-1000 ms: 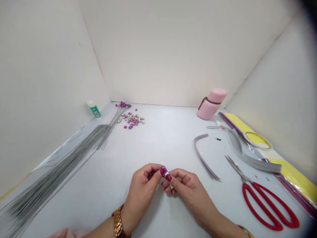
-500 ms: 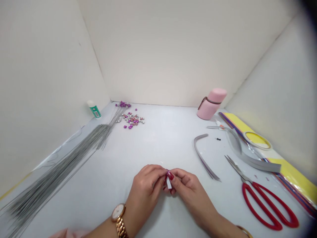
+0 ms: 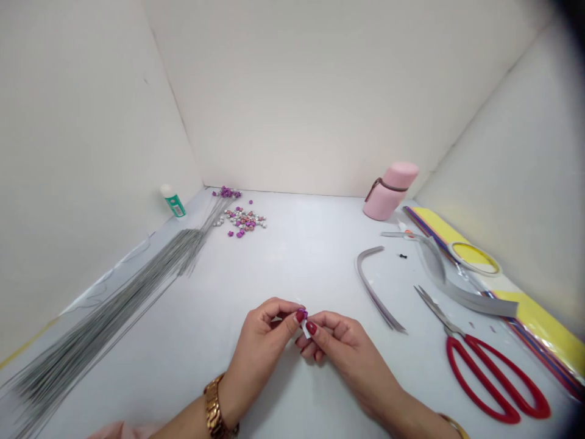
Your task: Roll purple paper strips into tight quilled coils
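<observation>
Near the front middle of the table, a small paper strip (image 3: 305,330), white on the visible tail and purple at the folded end, is pinched between my fingertips. My left hand (image 3: 269,336) grips its purple upper end between thumb and index finger. From the other side, my right hand (image 3: 346,346) presses its thumb against the white tail, with the remaining fingers curled beneath. Beyond the hands lies a pile of small folded stars (image 3: 247,221) in purple, silver and pink. More purple stars (image 3: 227,192) sit at the far ends of thin wires (image 3: 119,317).
Red-handled scissors (image 3: 484,366) lie at the right, beside curved bundles of grey paper strips (image 3: 372,292). Farther right, a tape roll (image 3: 475,259) rests on packs of coloured sheets (image 3: 539,320). A pink bottle (image 3: 388,194) stands at the back right, a glue stick (image 3: 173,201) at the back left.
My left hand has turned and shifted slightly left, its thumb now on top of the purple end. The strip has tilted and more purple shows. My right hand stays nearly in place.
</observation>
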The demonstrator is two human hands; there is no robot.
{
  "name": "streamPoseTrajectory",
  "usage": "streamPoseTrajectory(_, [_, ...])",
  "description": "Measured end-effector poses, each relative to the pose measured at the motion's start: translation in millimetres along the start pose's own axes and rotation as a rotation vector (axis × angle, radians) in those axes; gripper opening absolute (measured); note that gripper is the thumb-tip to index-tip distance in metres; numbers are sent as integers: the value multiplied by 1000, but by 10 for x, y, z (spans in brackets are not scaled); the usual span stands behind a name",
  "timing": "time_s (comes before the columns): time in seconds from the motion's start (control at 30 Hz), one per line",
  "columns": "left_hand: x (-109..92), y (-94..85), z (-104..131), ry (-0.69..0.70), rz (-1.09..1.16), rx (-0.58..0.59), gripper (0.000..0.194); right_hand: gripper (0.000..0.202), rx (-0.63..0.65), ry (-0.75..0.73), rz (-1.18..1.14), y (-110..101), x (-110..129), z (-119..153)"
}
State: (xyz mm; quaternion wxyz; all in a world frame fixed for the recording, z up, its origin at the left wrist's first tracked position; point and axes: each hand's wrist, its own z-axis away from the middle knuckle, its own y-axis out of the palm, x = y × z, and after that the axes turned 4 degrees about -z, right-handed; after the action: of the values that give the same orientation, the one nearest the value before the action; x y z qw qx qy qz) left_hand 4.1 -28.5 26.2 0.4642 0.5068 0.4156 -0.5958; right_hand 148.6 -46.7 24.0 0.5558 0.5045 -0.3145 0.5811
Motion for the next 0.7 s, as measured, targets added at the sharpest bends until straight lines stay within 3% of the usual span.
streamPoseTrajectory(0.13, [15,3,0,-37,-18,-34,14,23,-9,16,-2,-5,-12,-4])
streamPoseTrajectory(0.33, [7,-7,57,239,-264,-93,12,18,8,34,-142,-2,17,18])
streamPoseTrajectory(0.4, [-6,-11,64,266,-299,-94,13,15,32,42,-202,-1,32,25])
streamPoseTrajectory(0.6, [-30,14,43,47,-28,16,12,13,21,3,-136,4,29,8])
streamPoseTrajectory(0.7, [-38,18,39,44,-22,46,14,20,-30,-17,-69,4,24,-4])
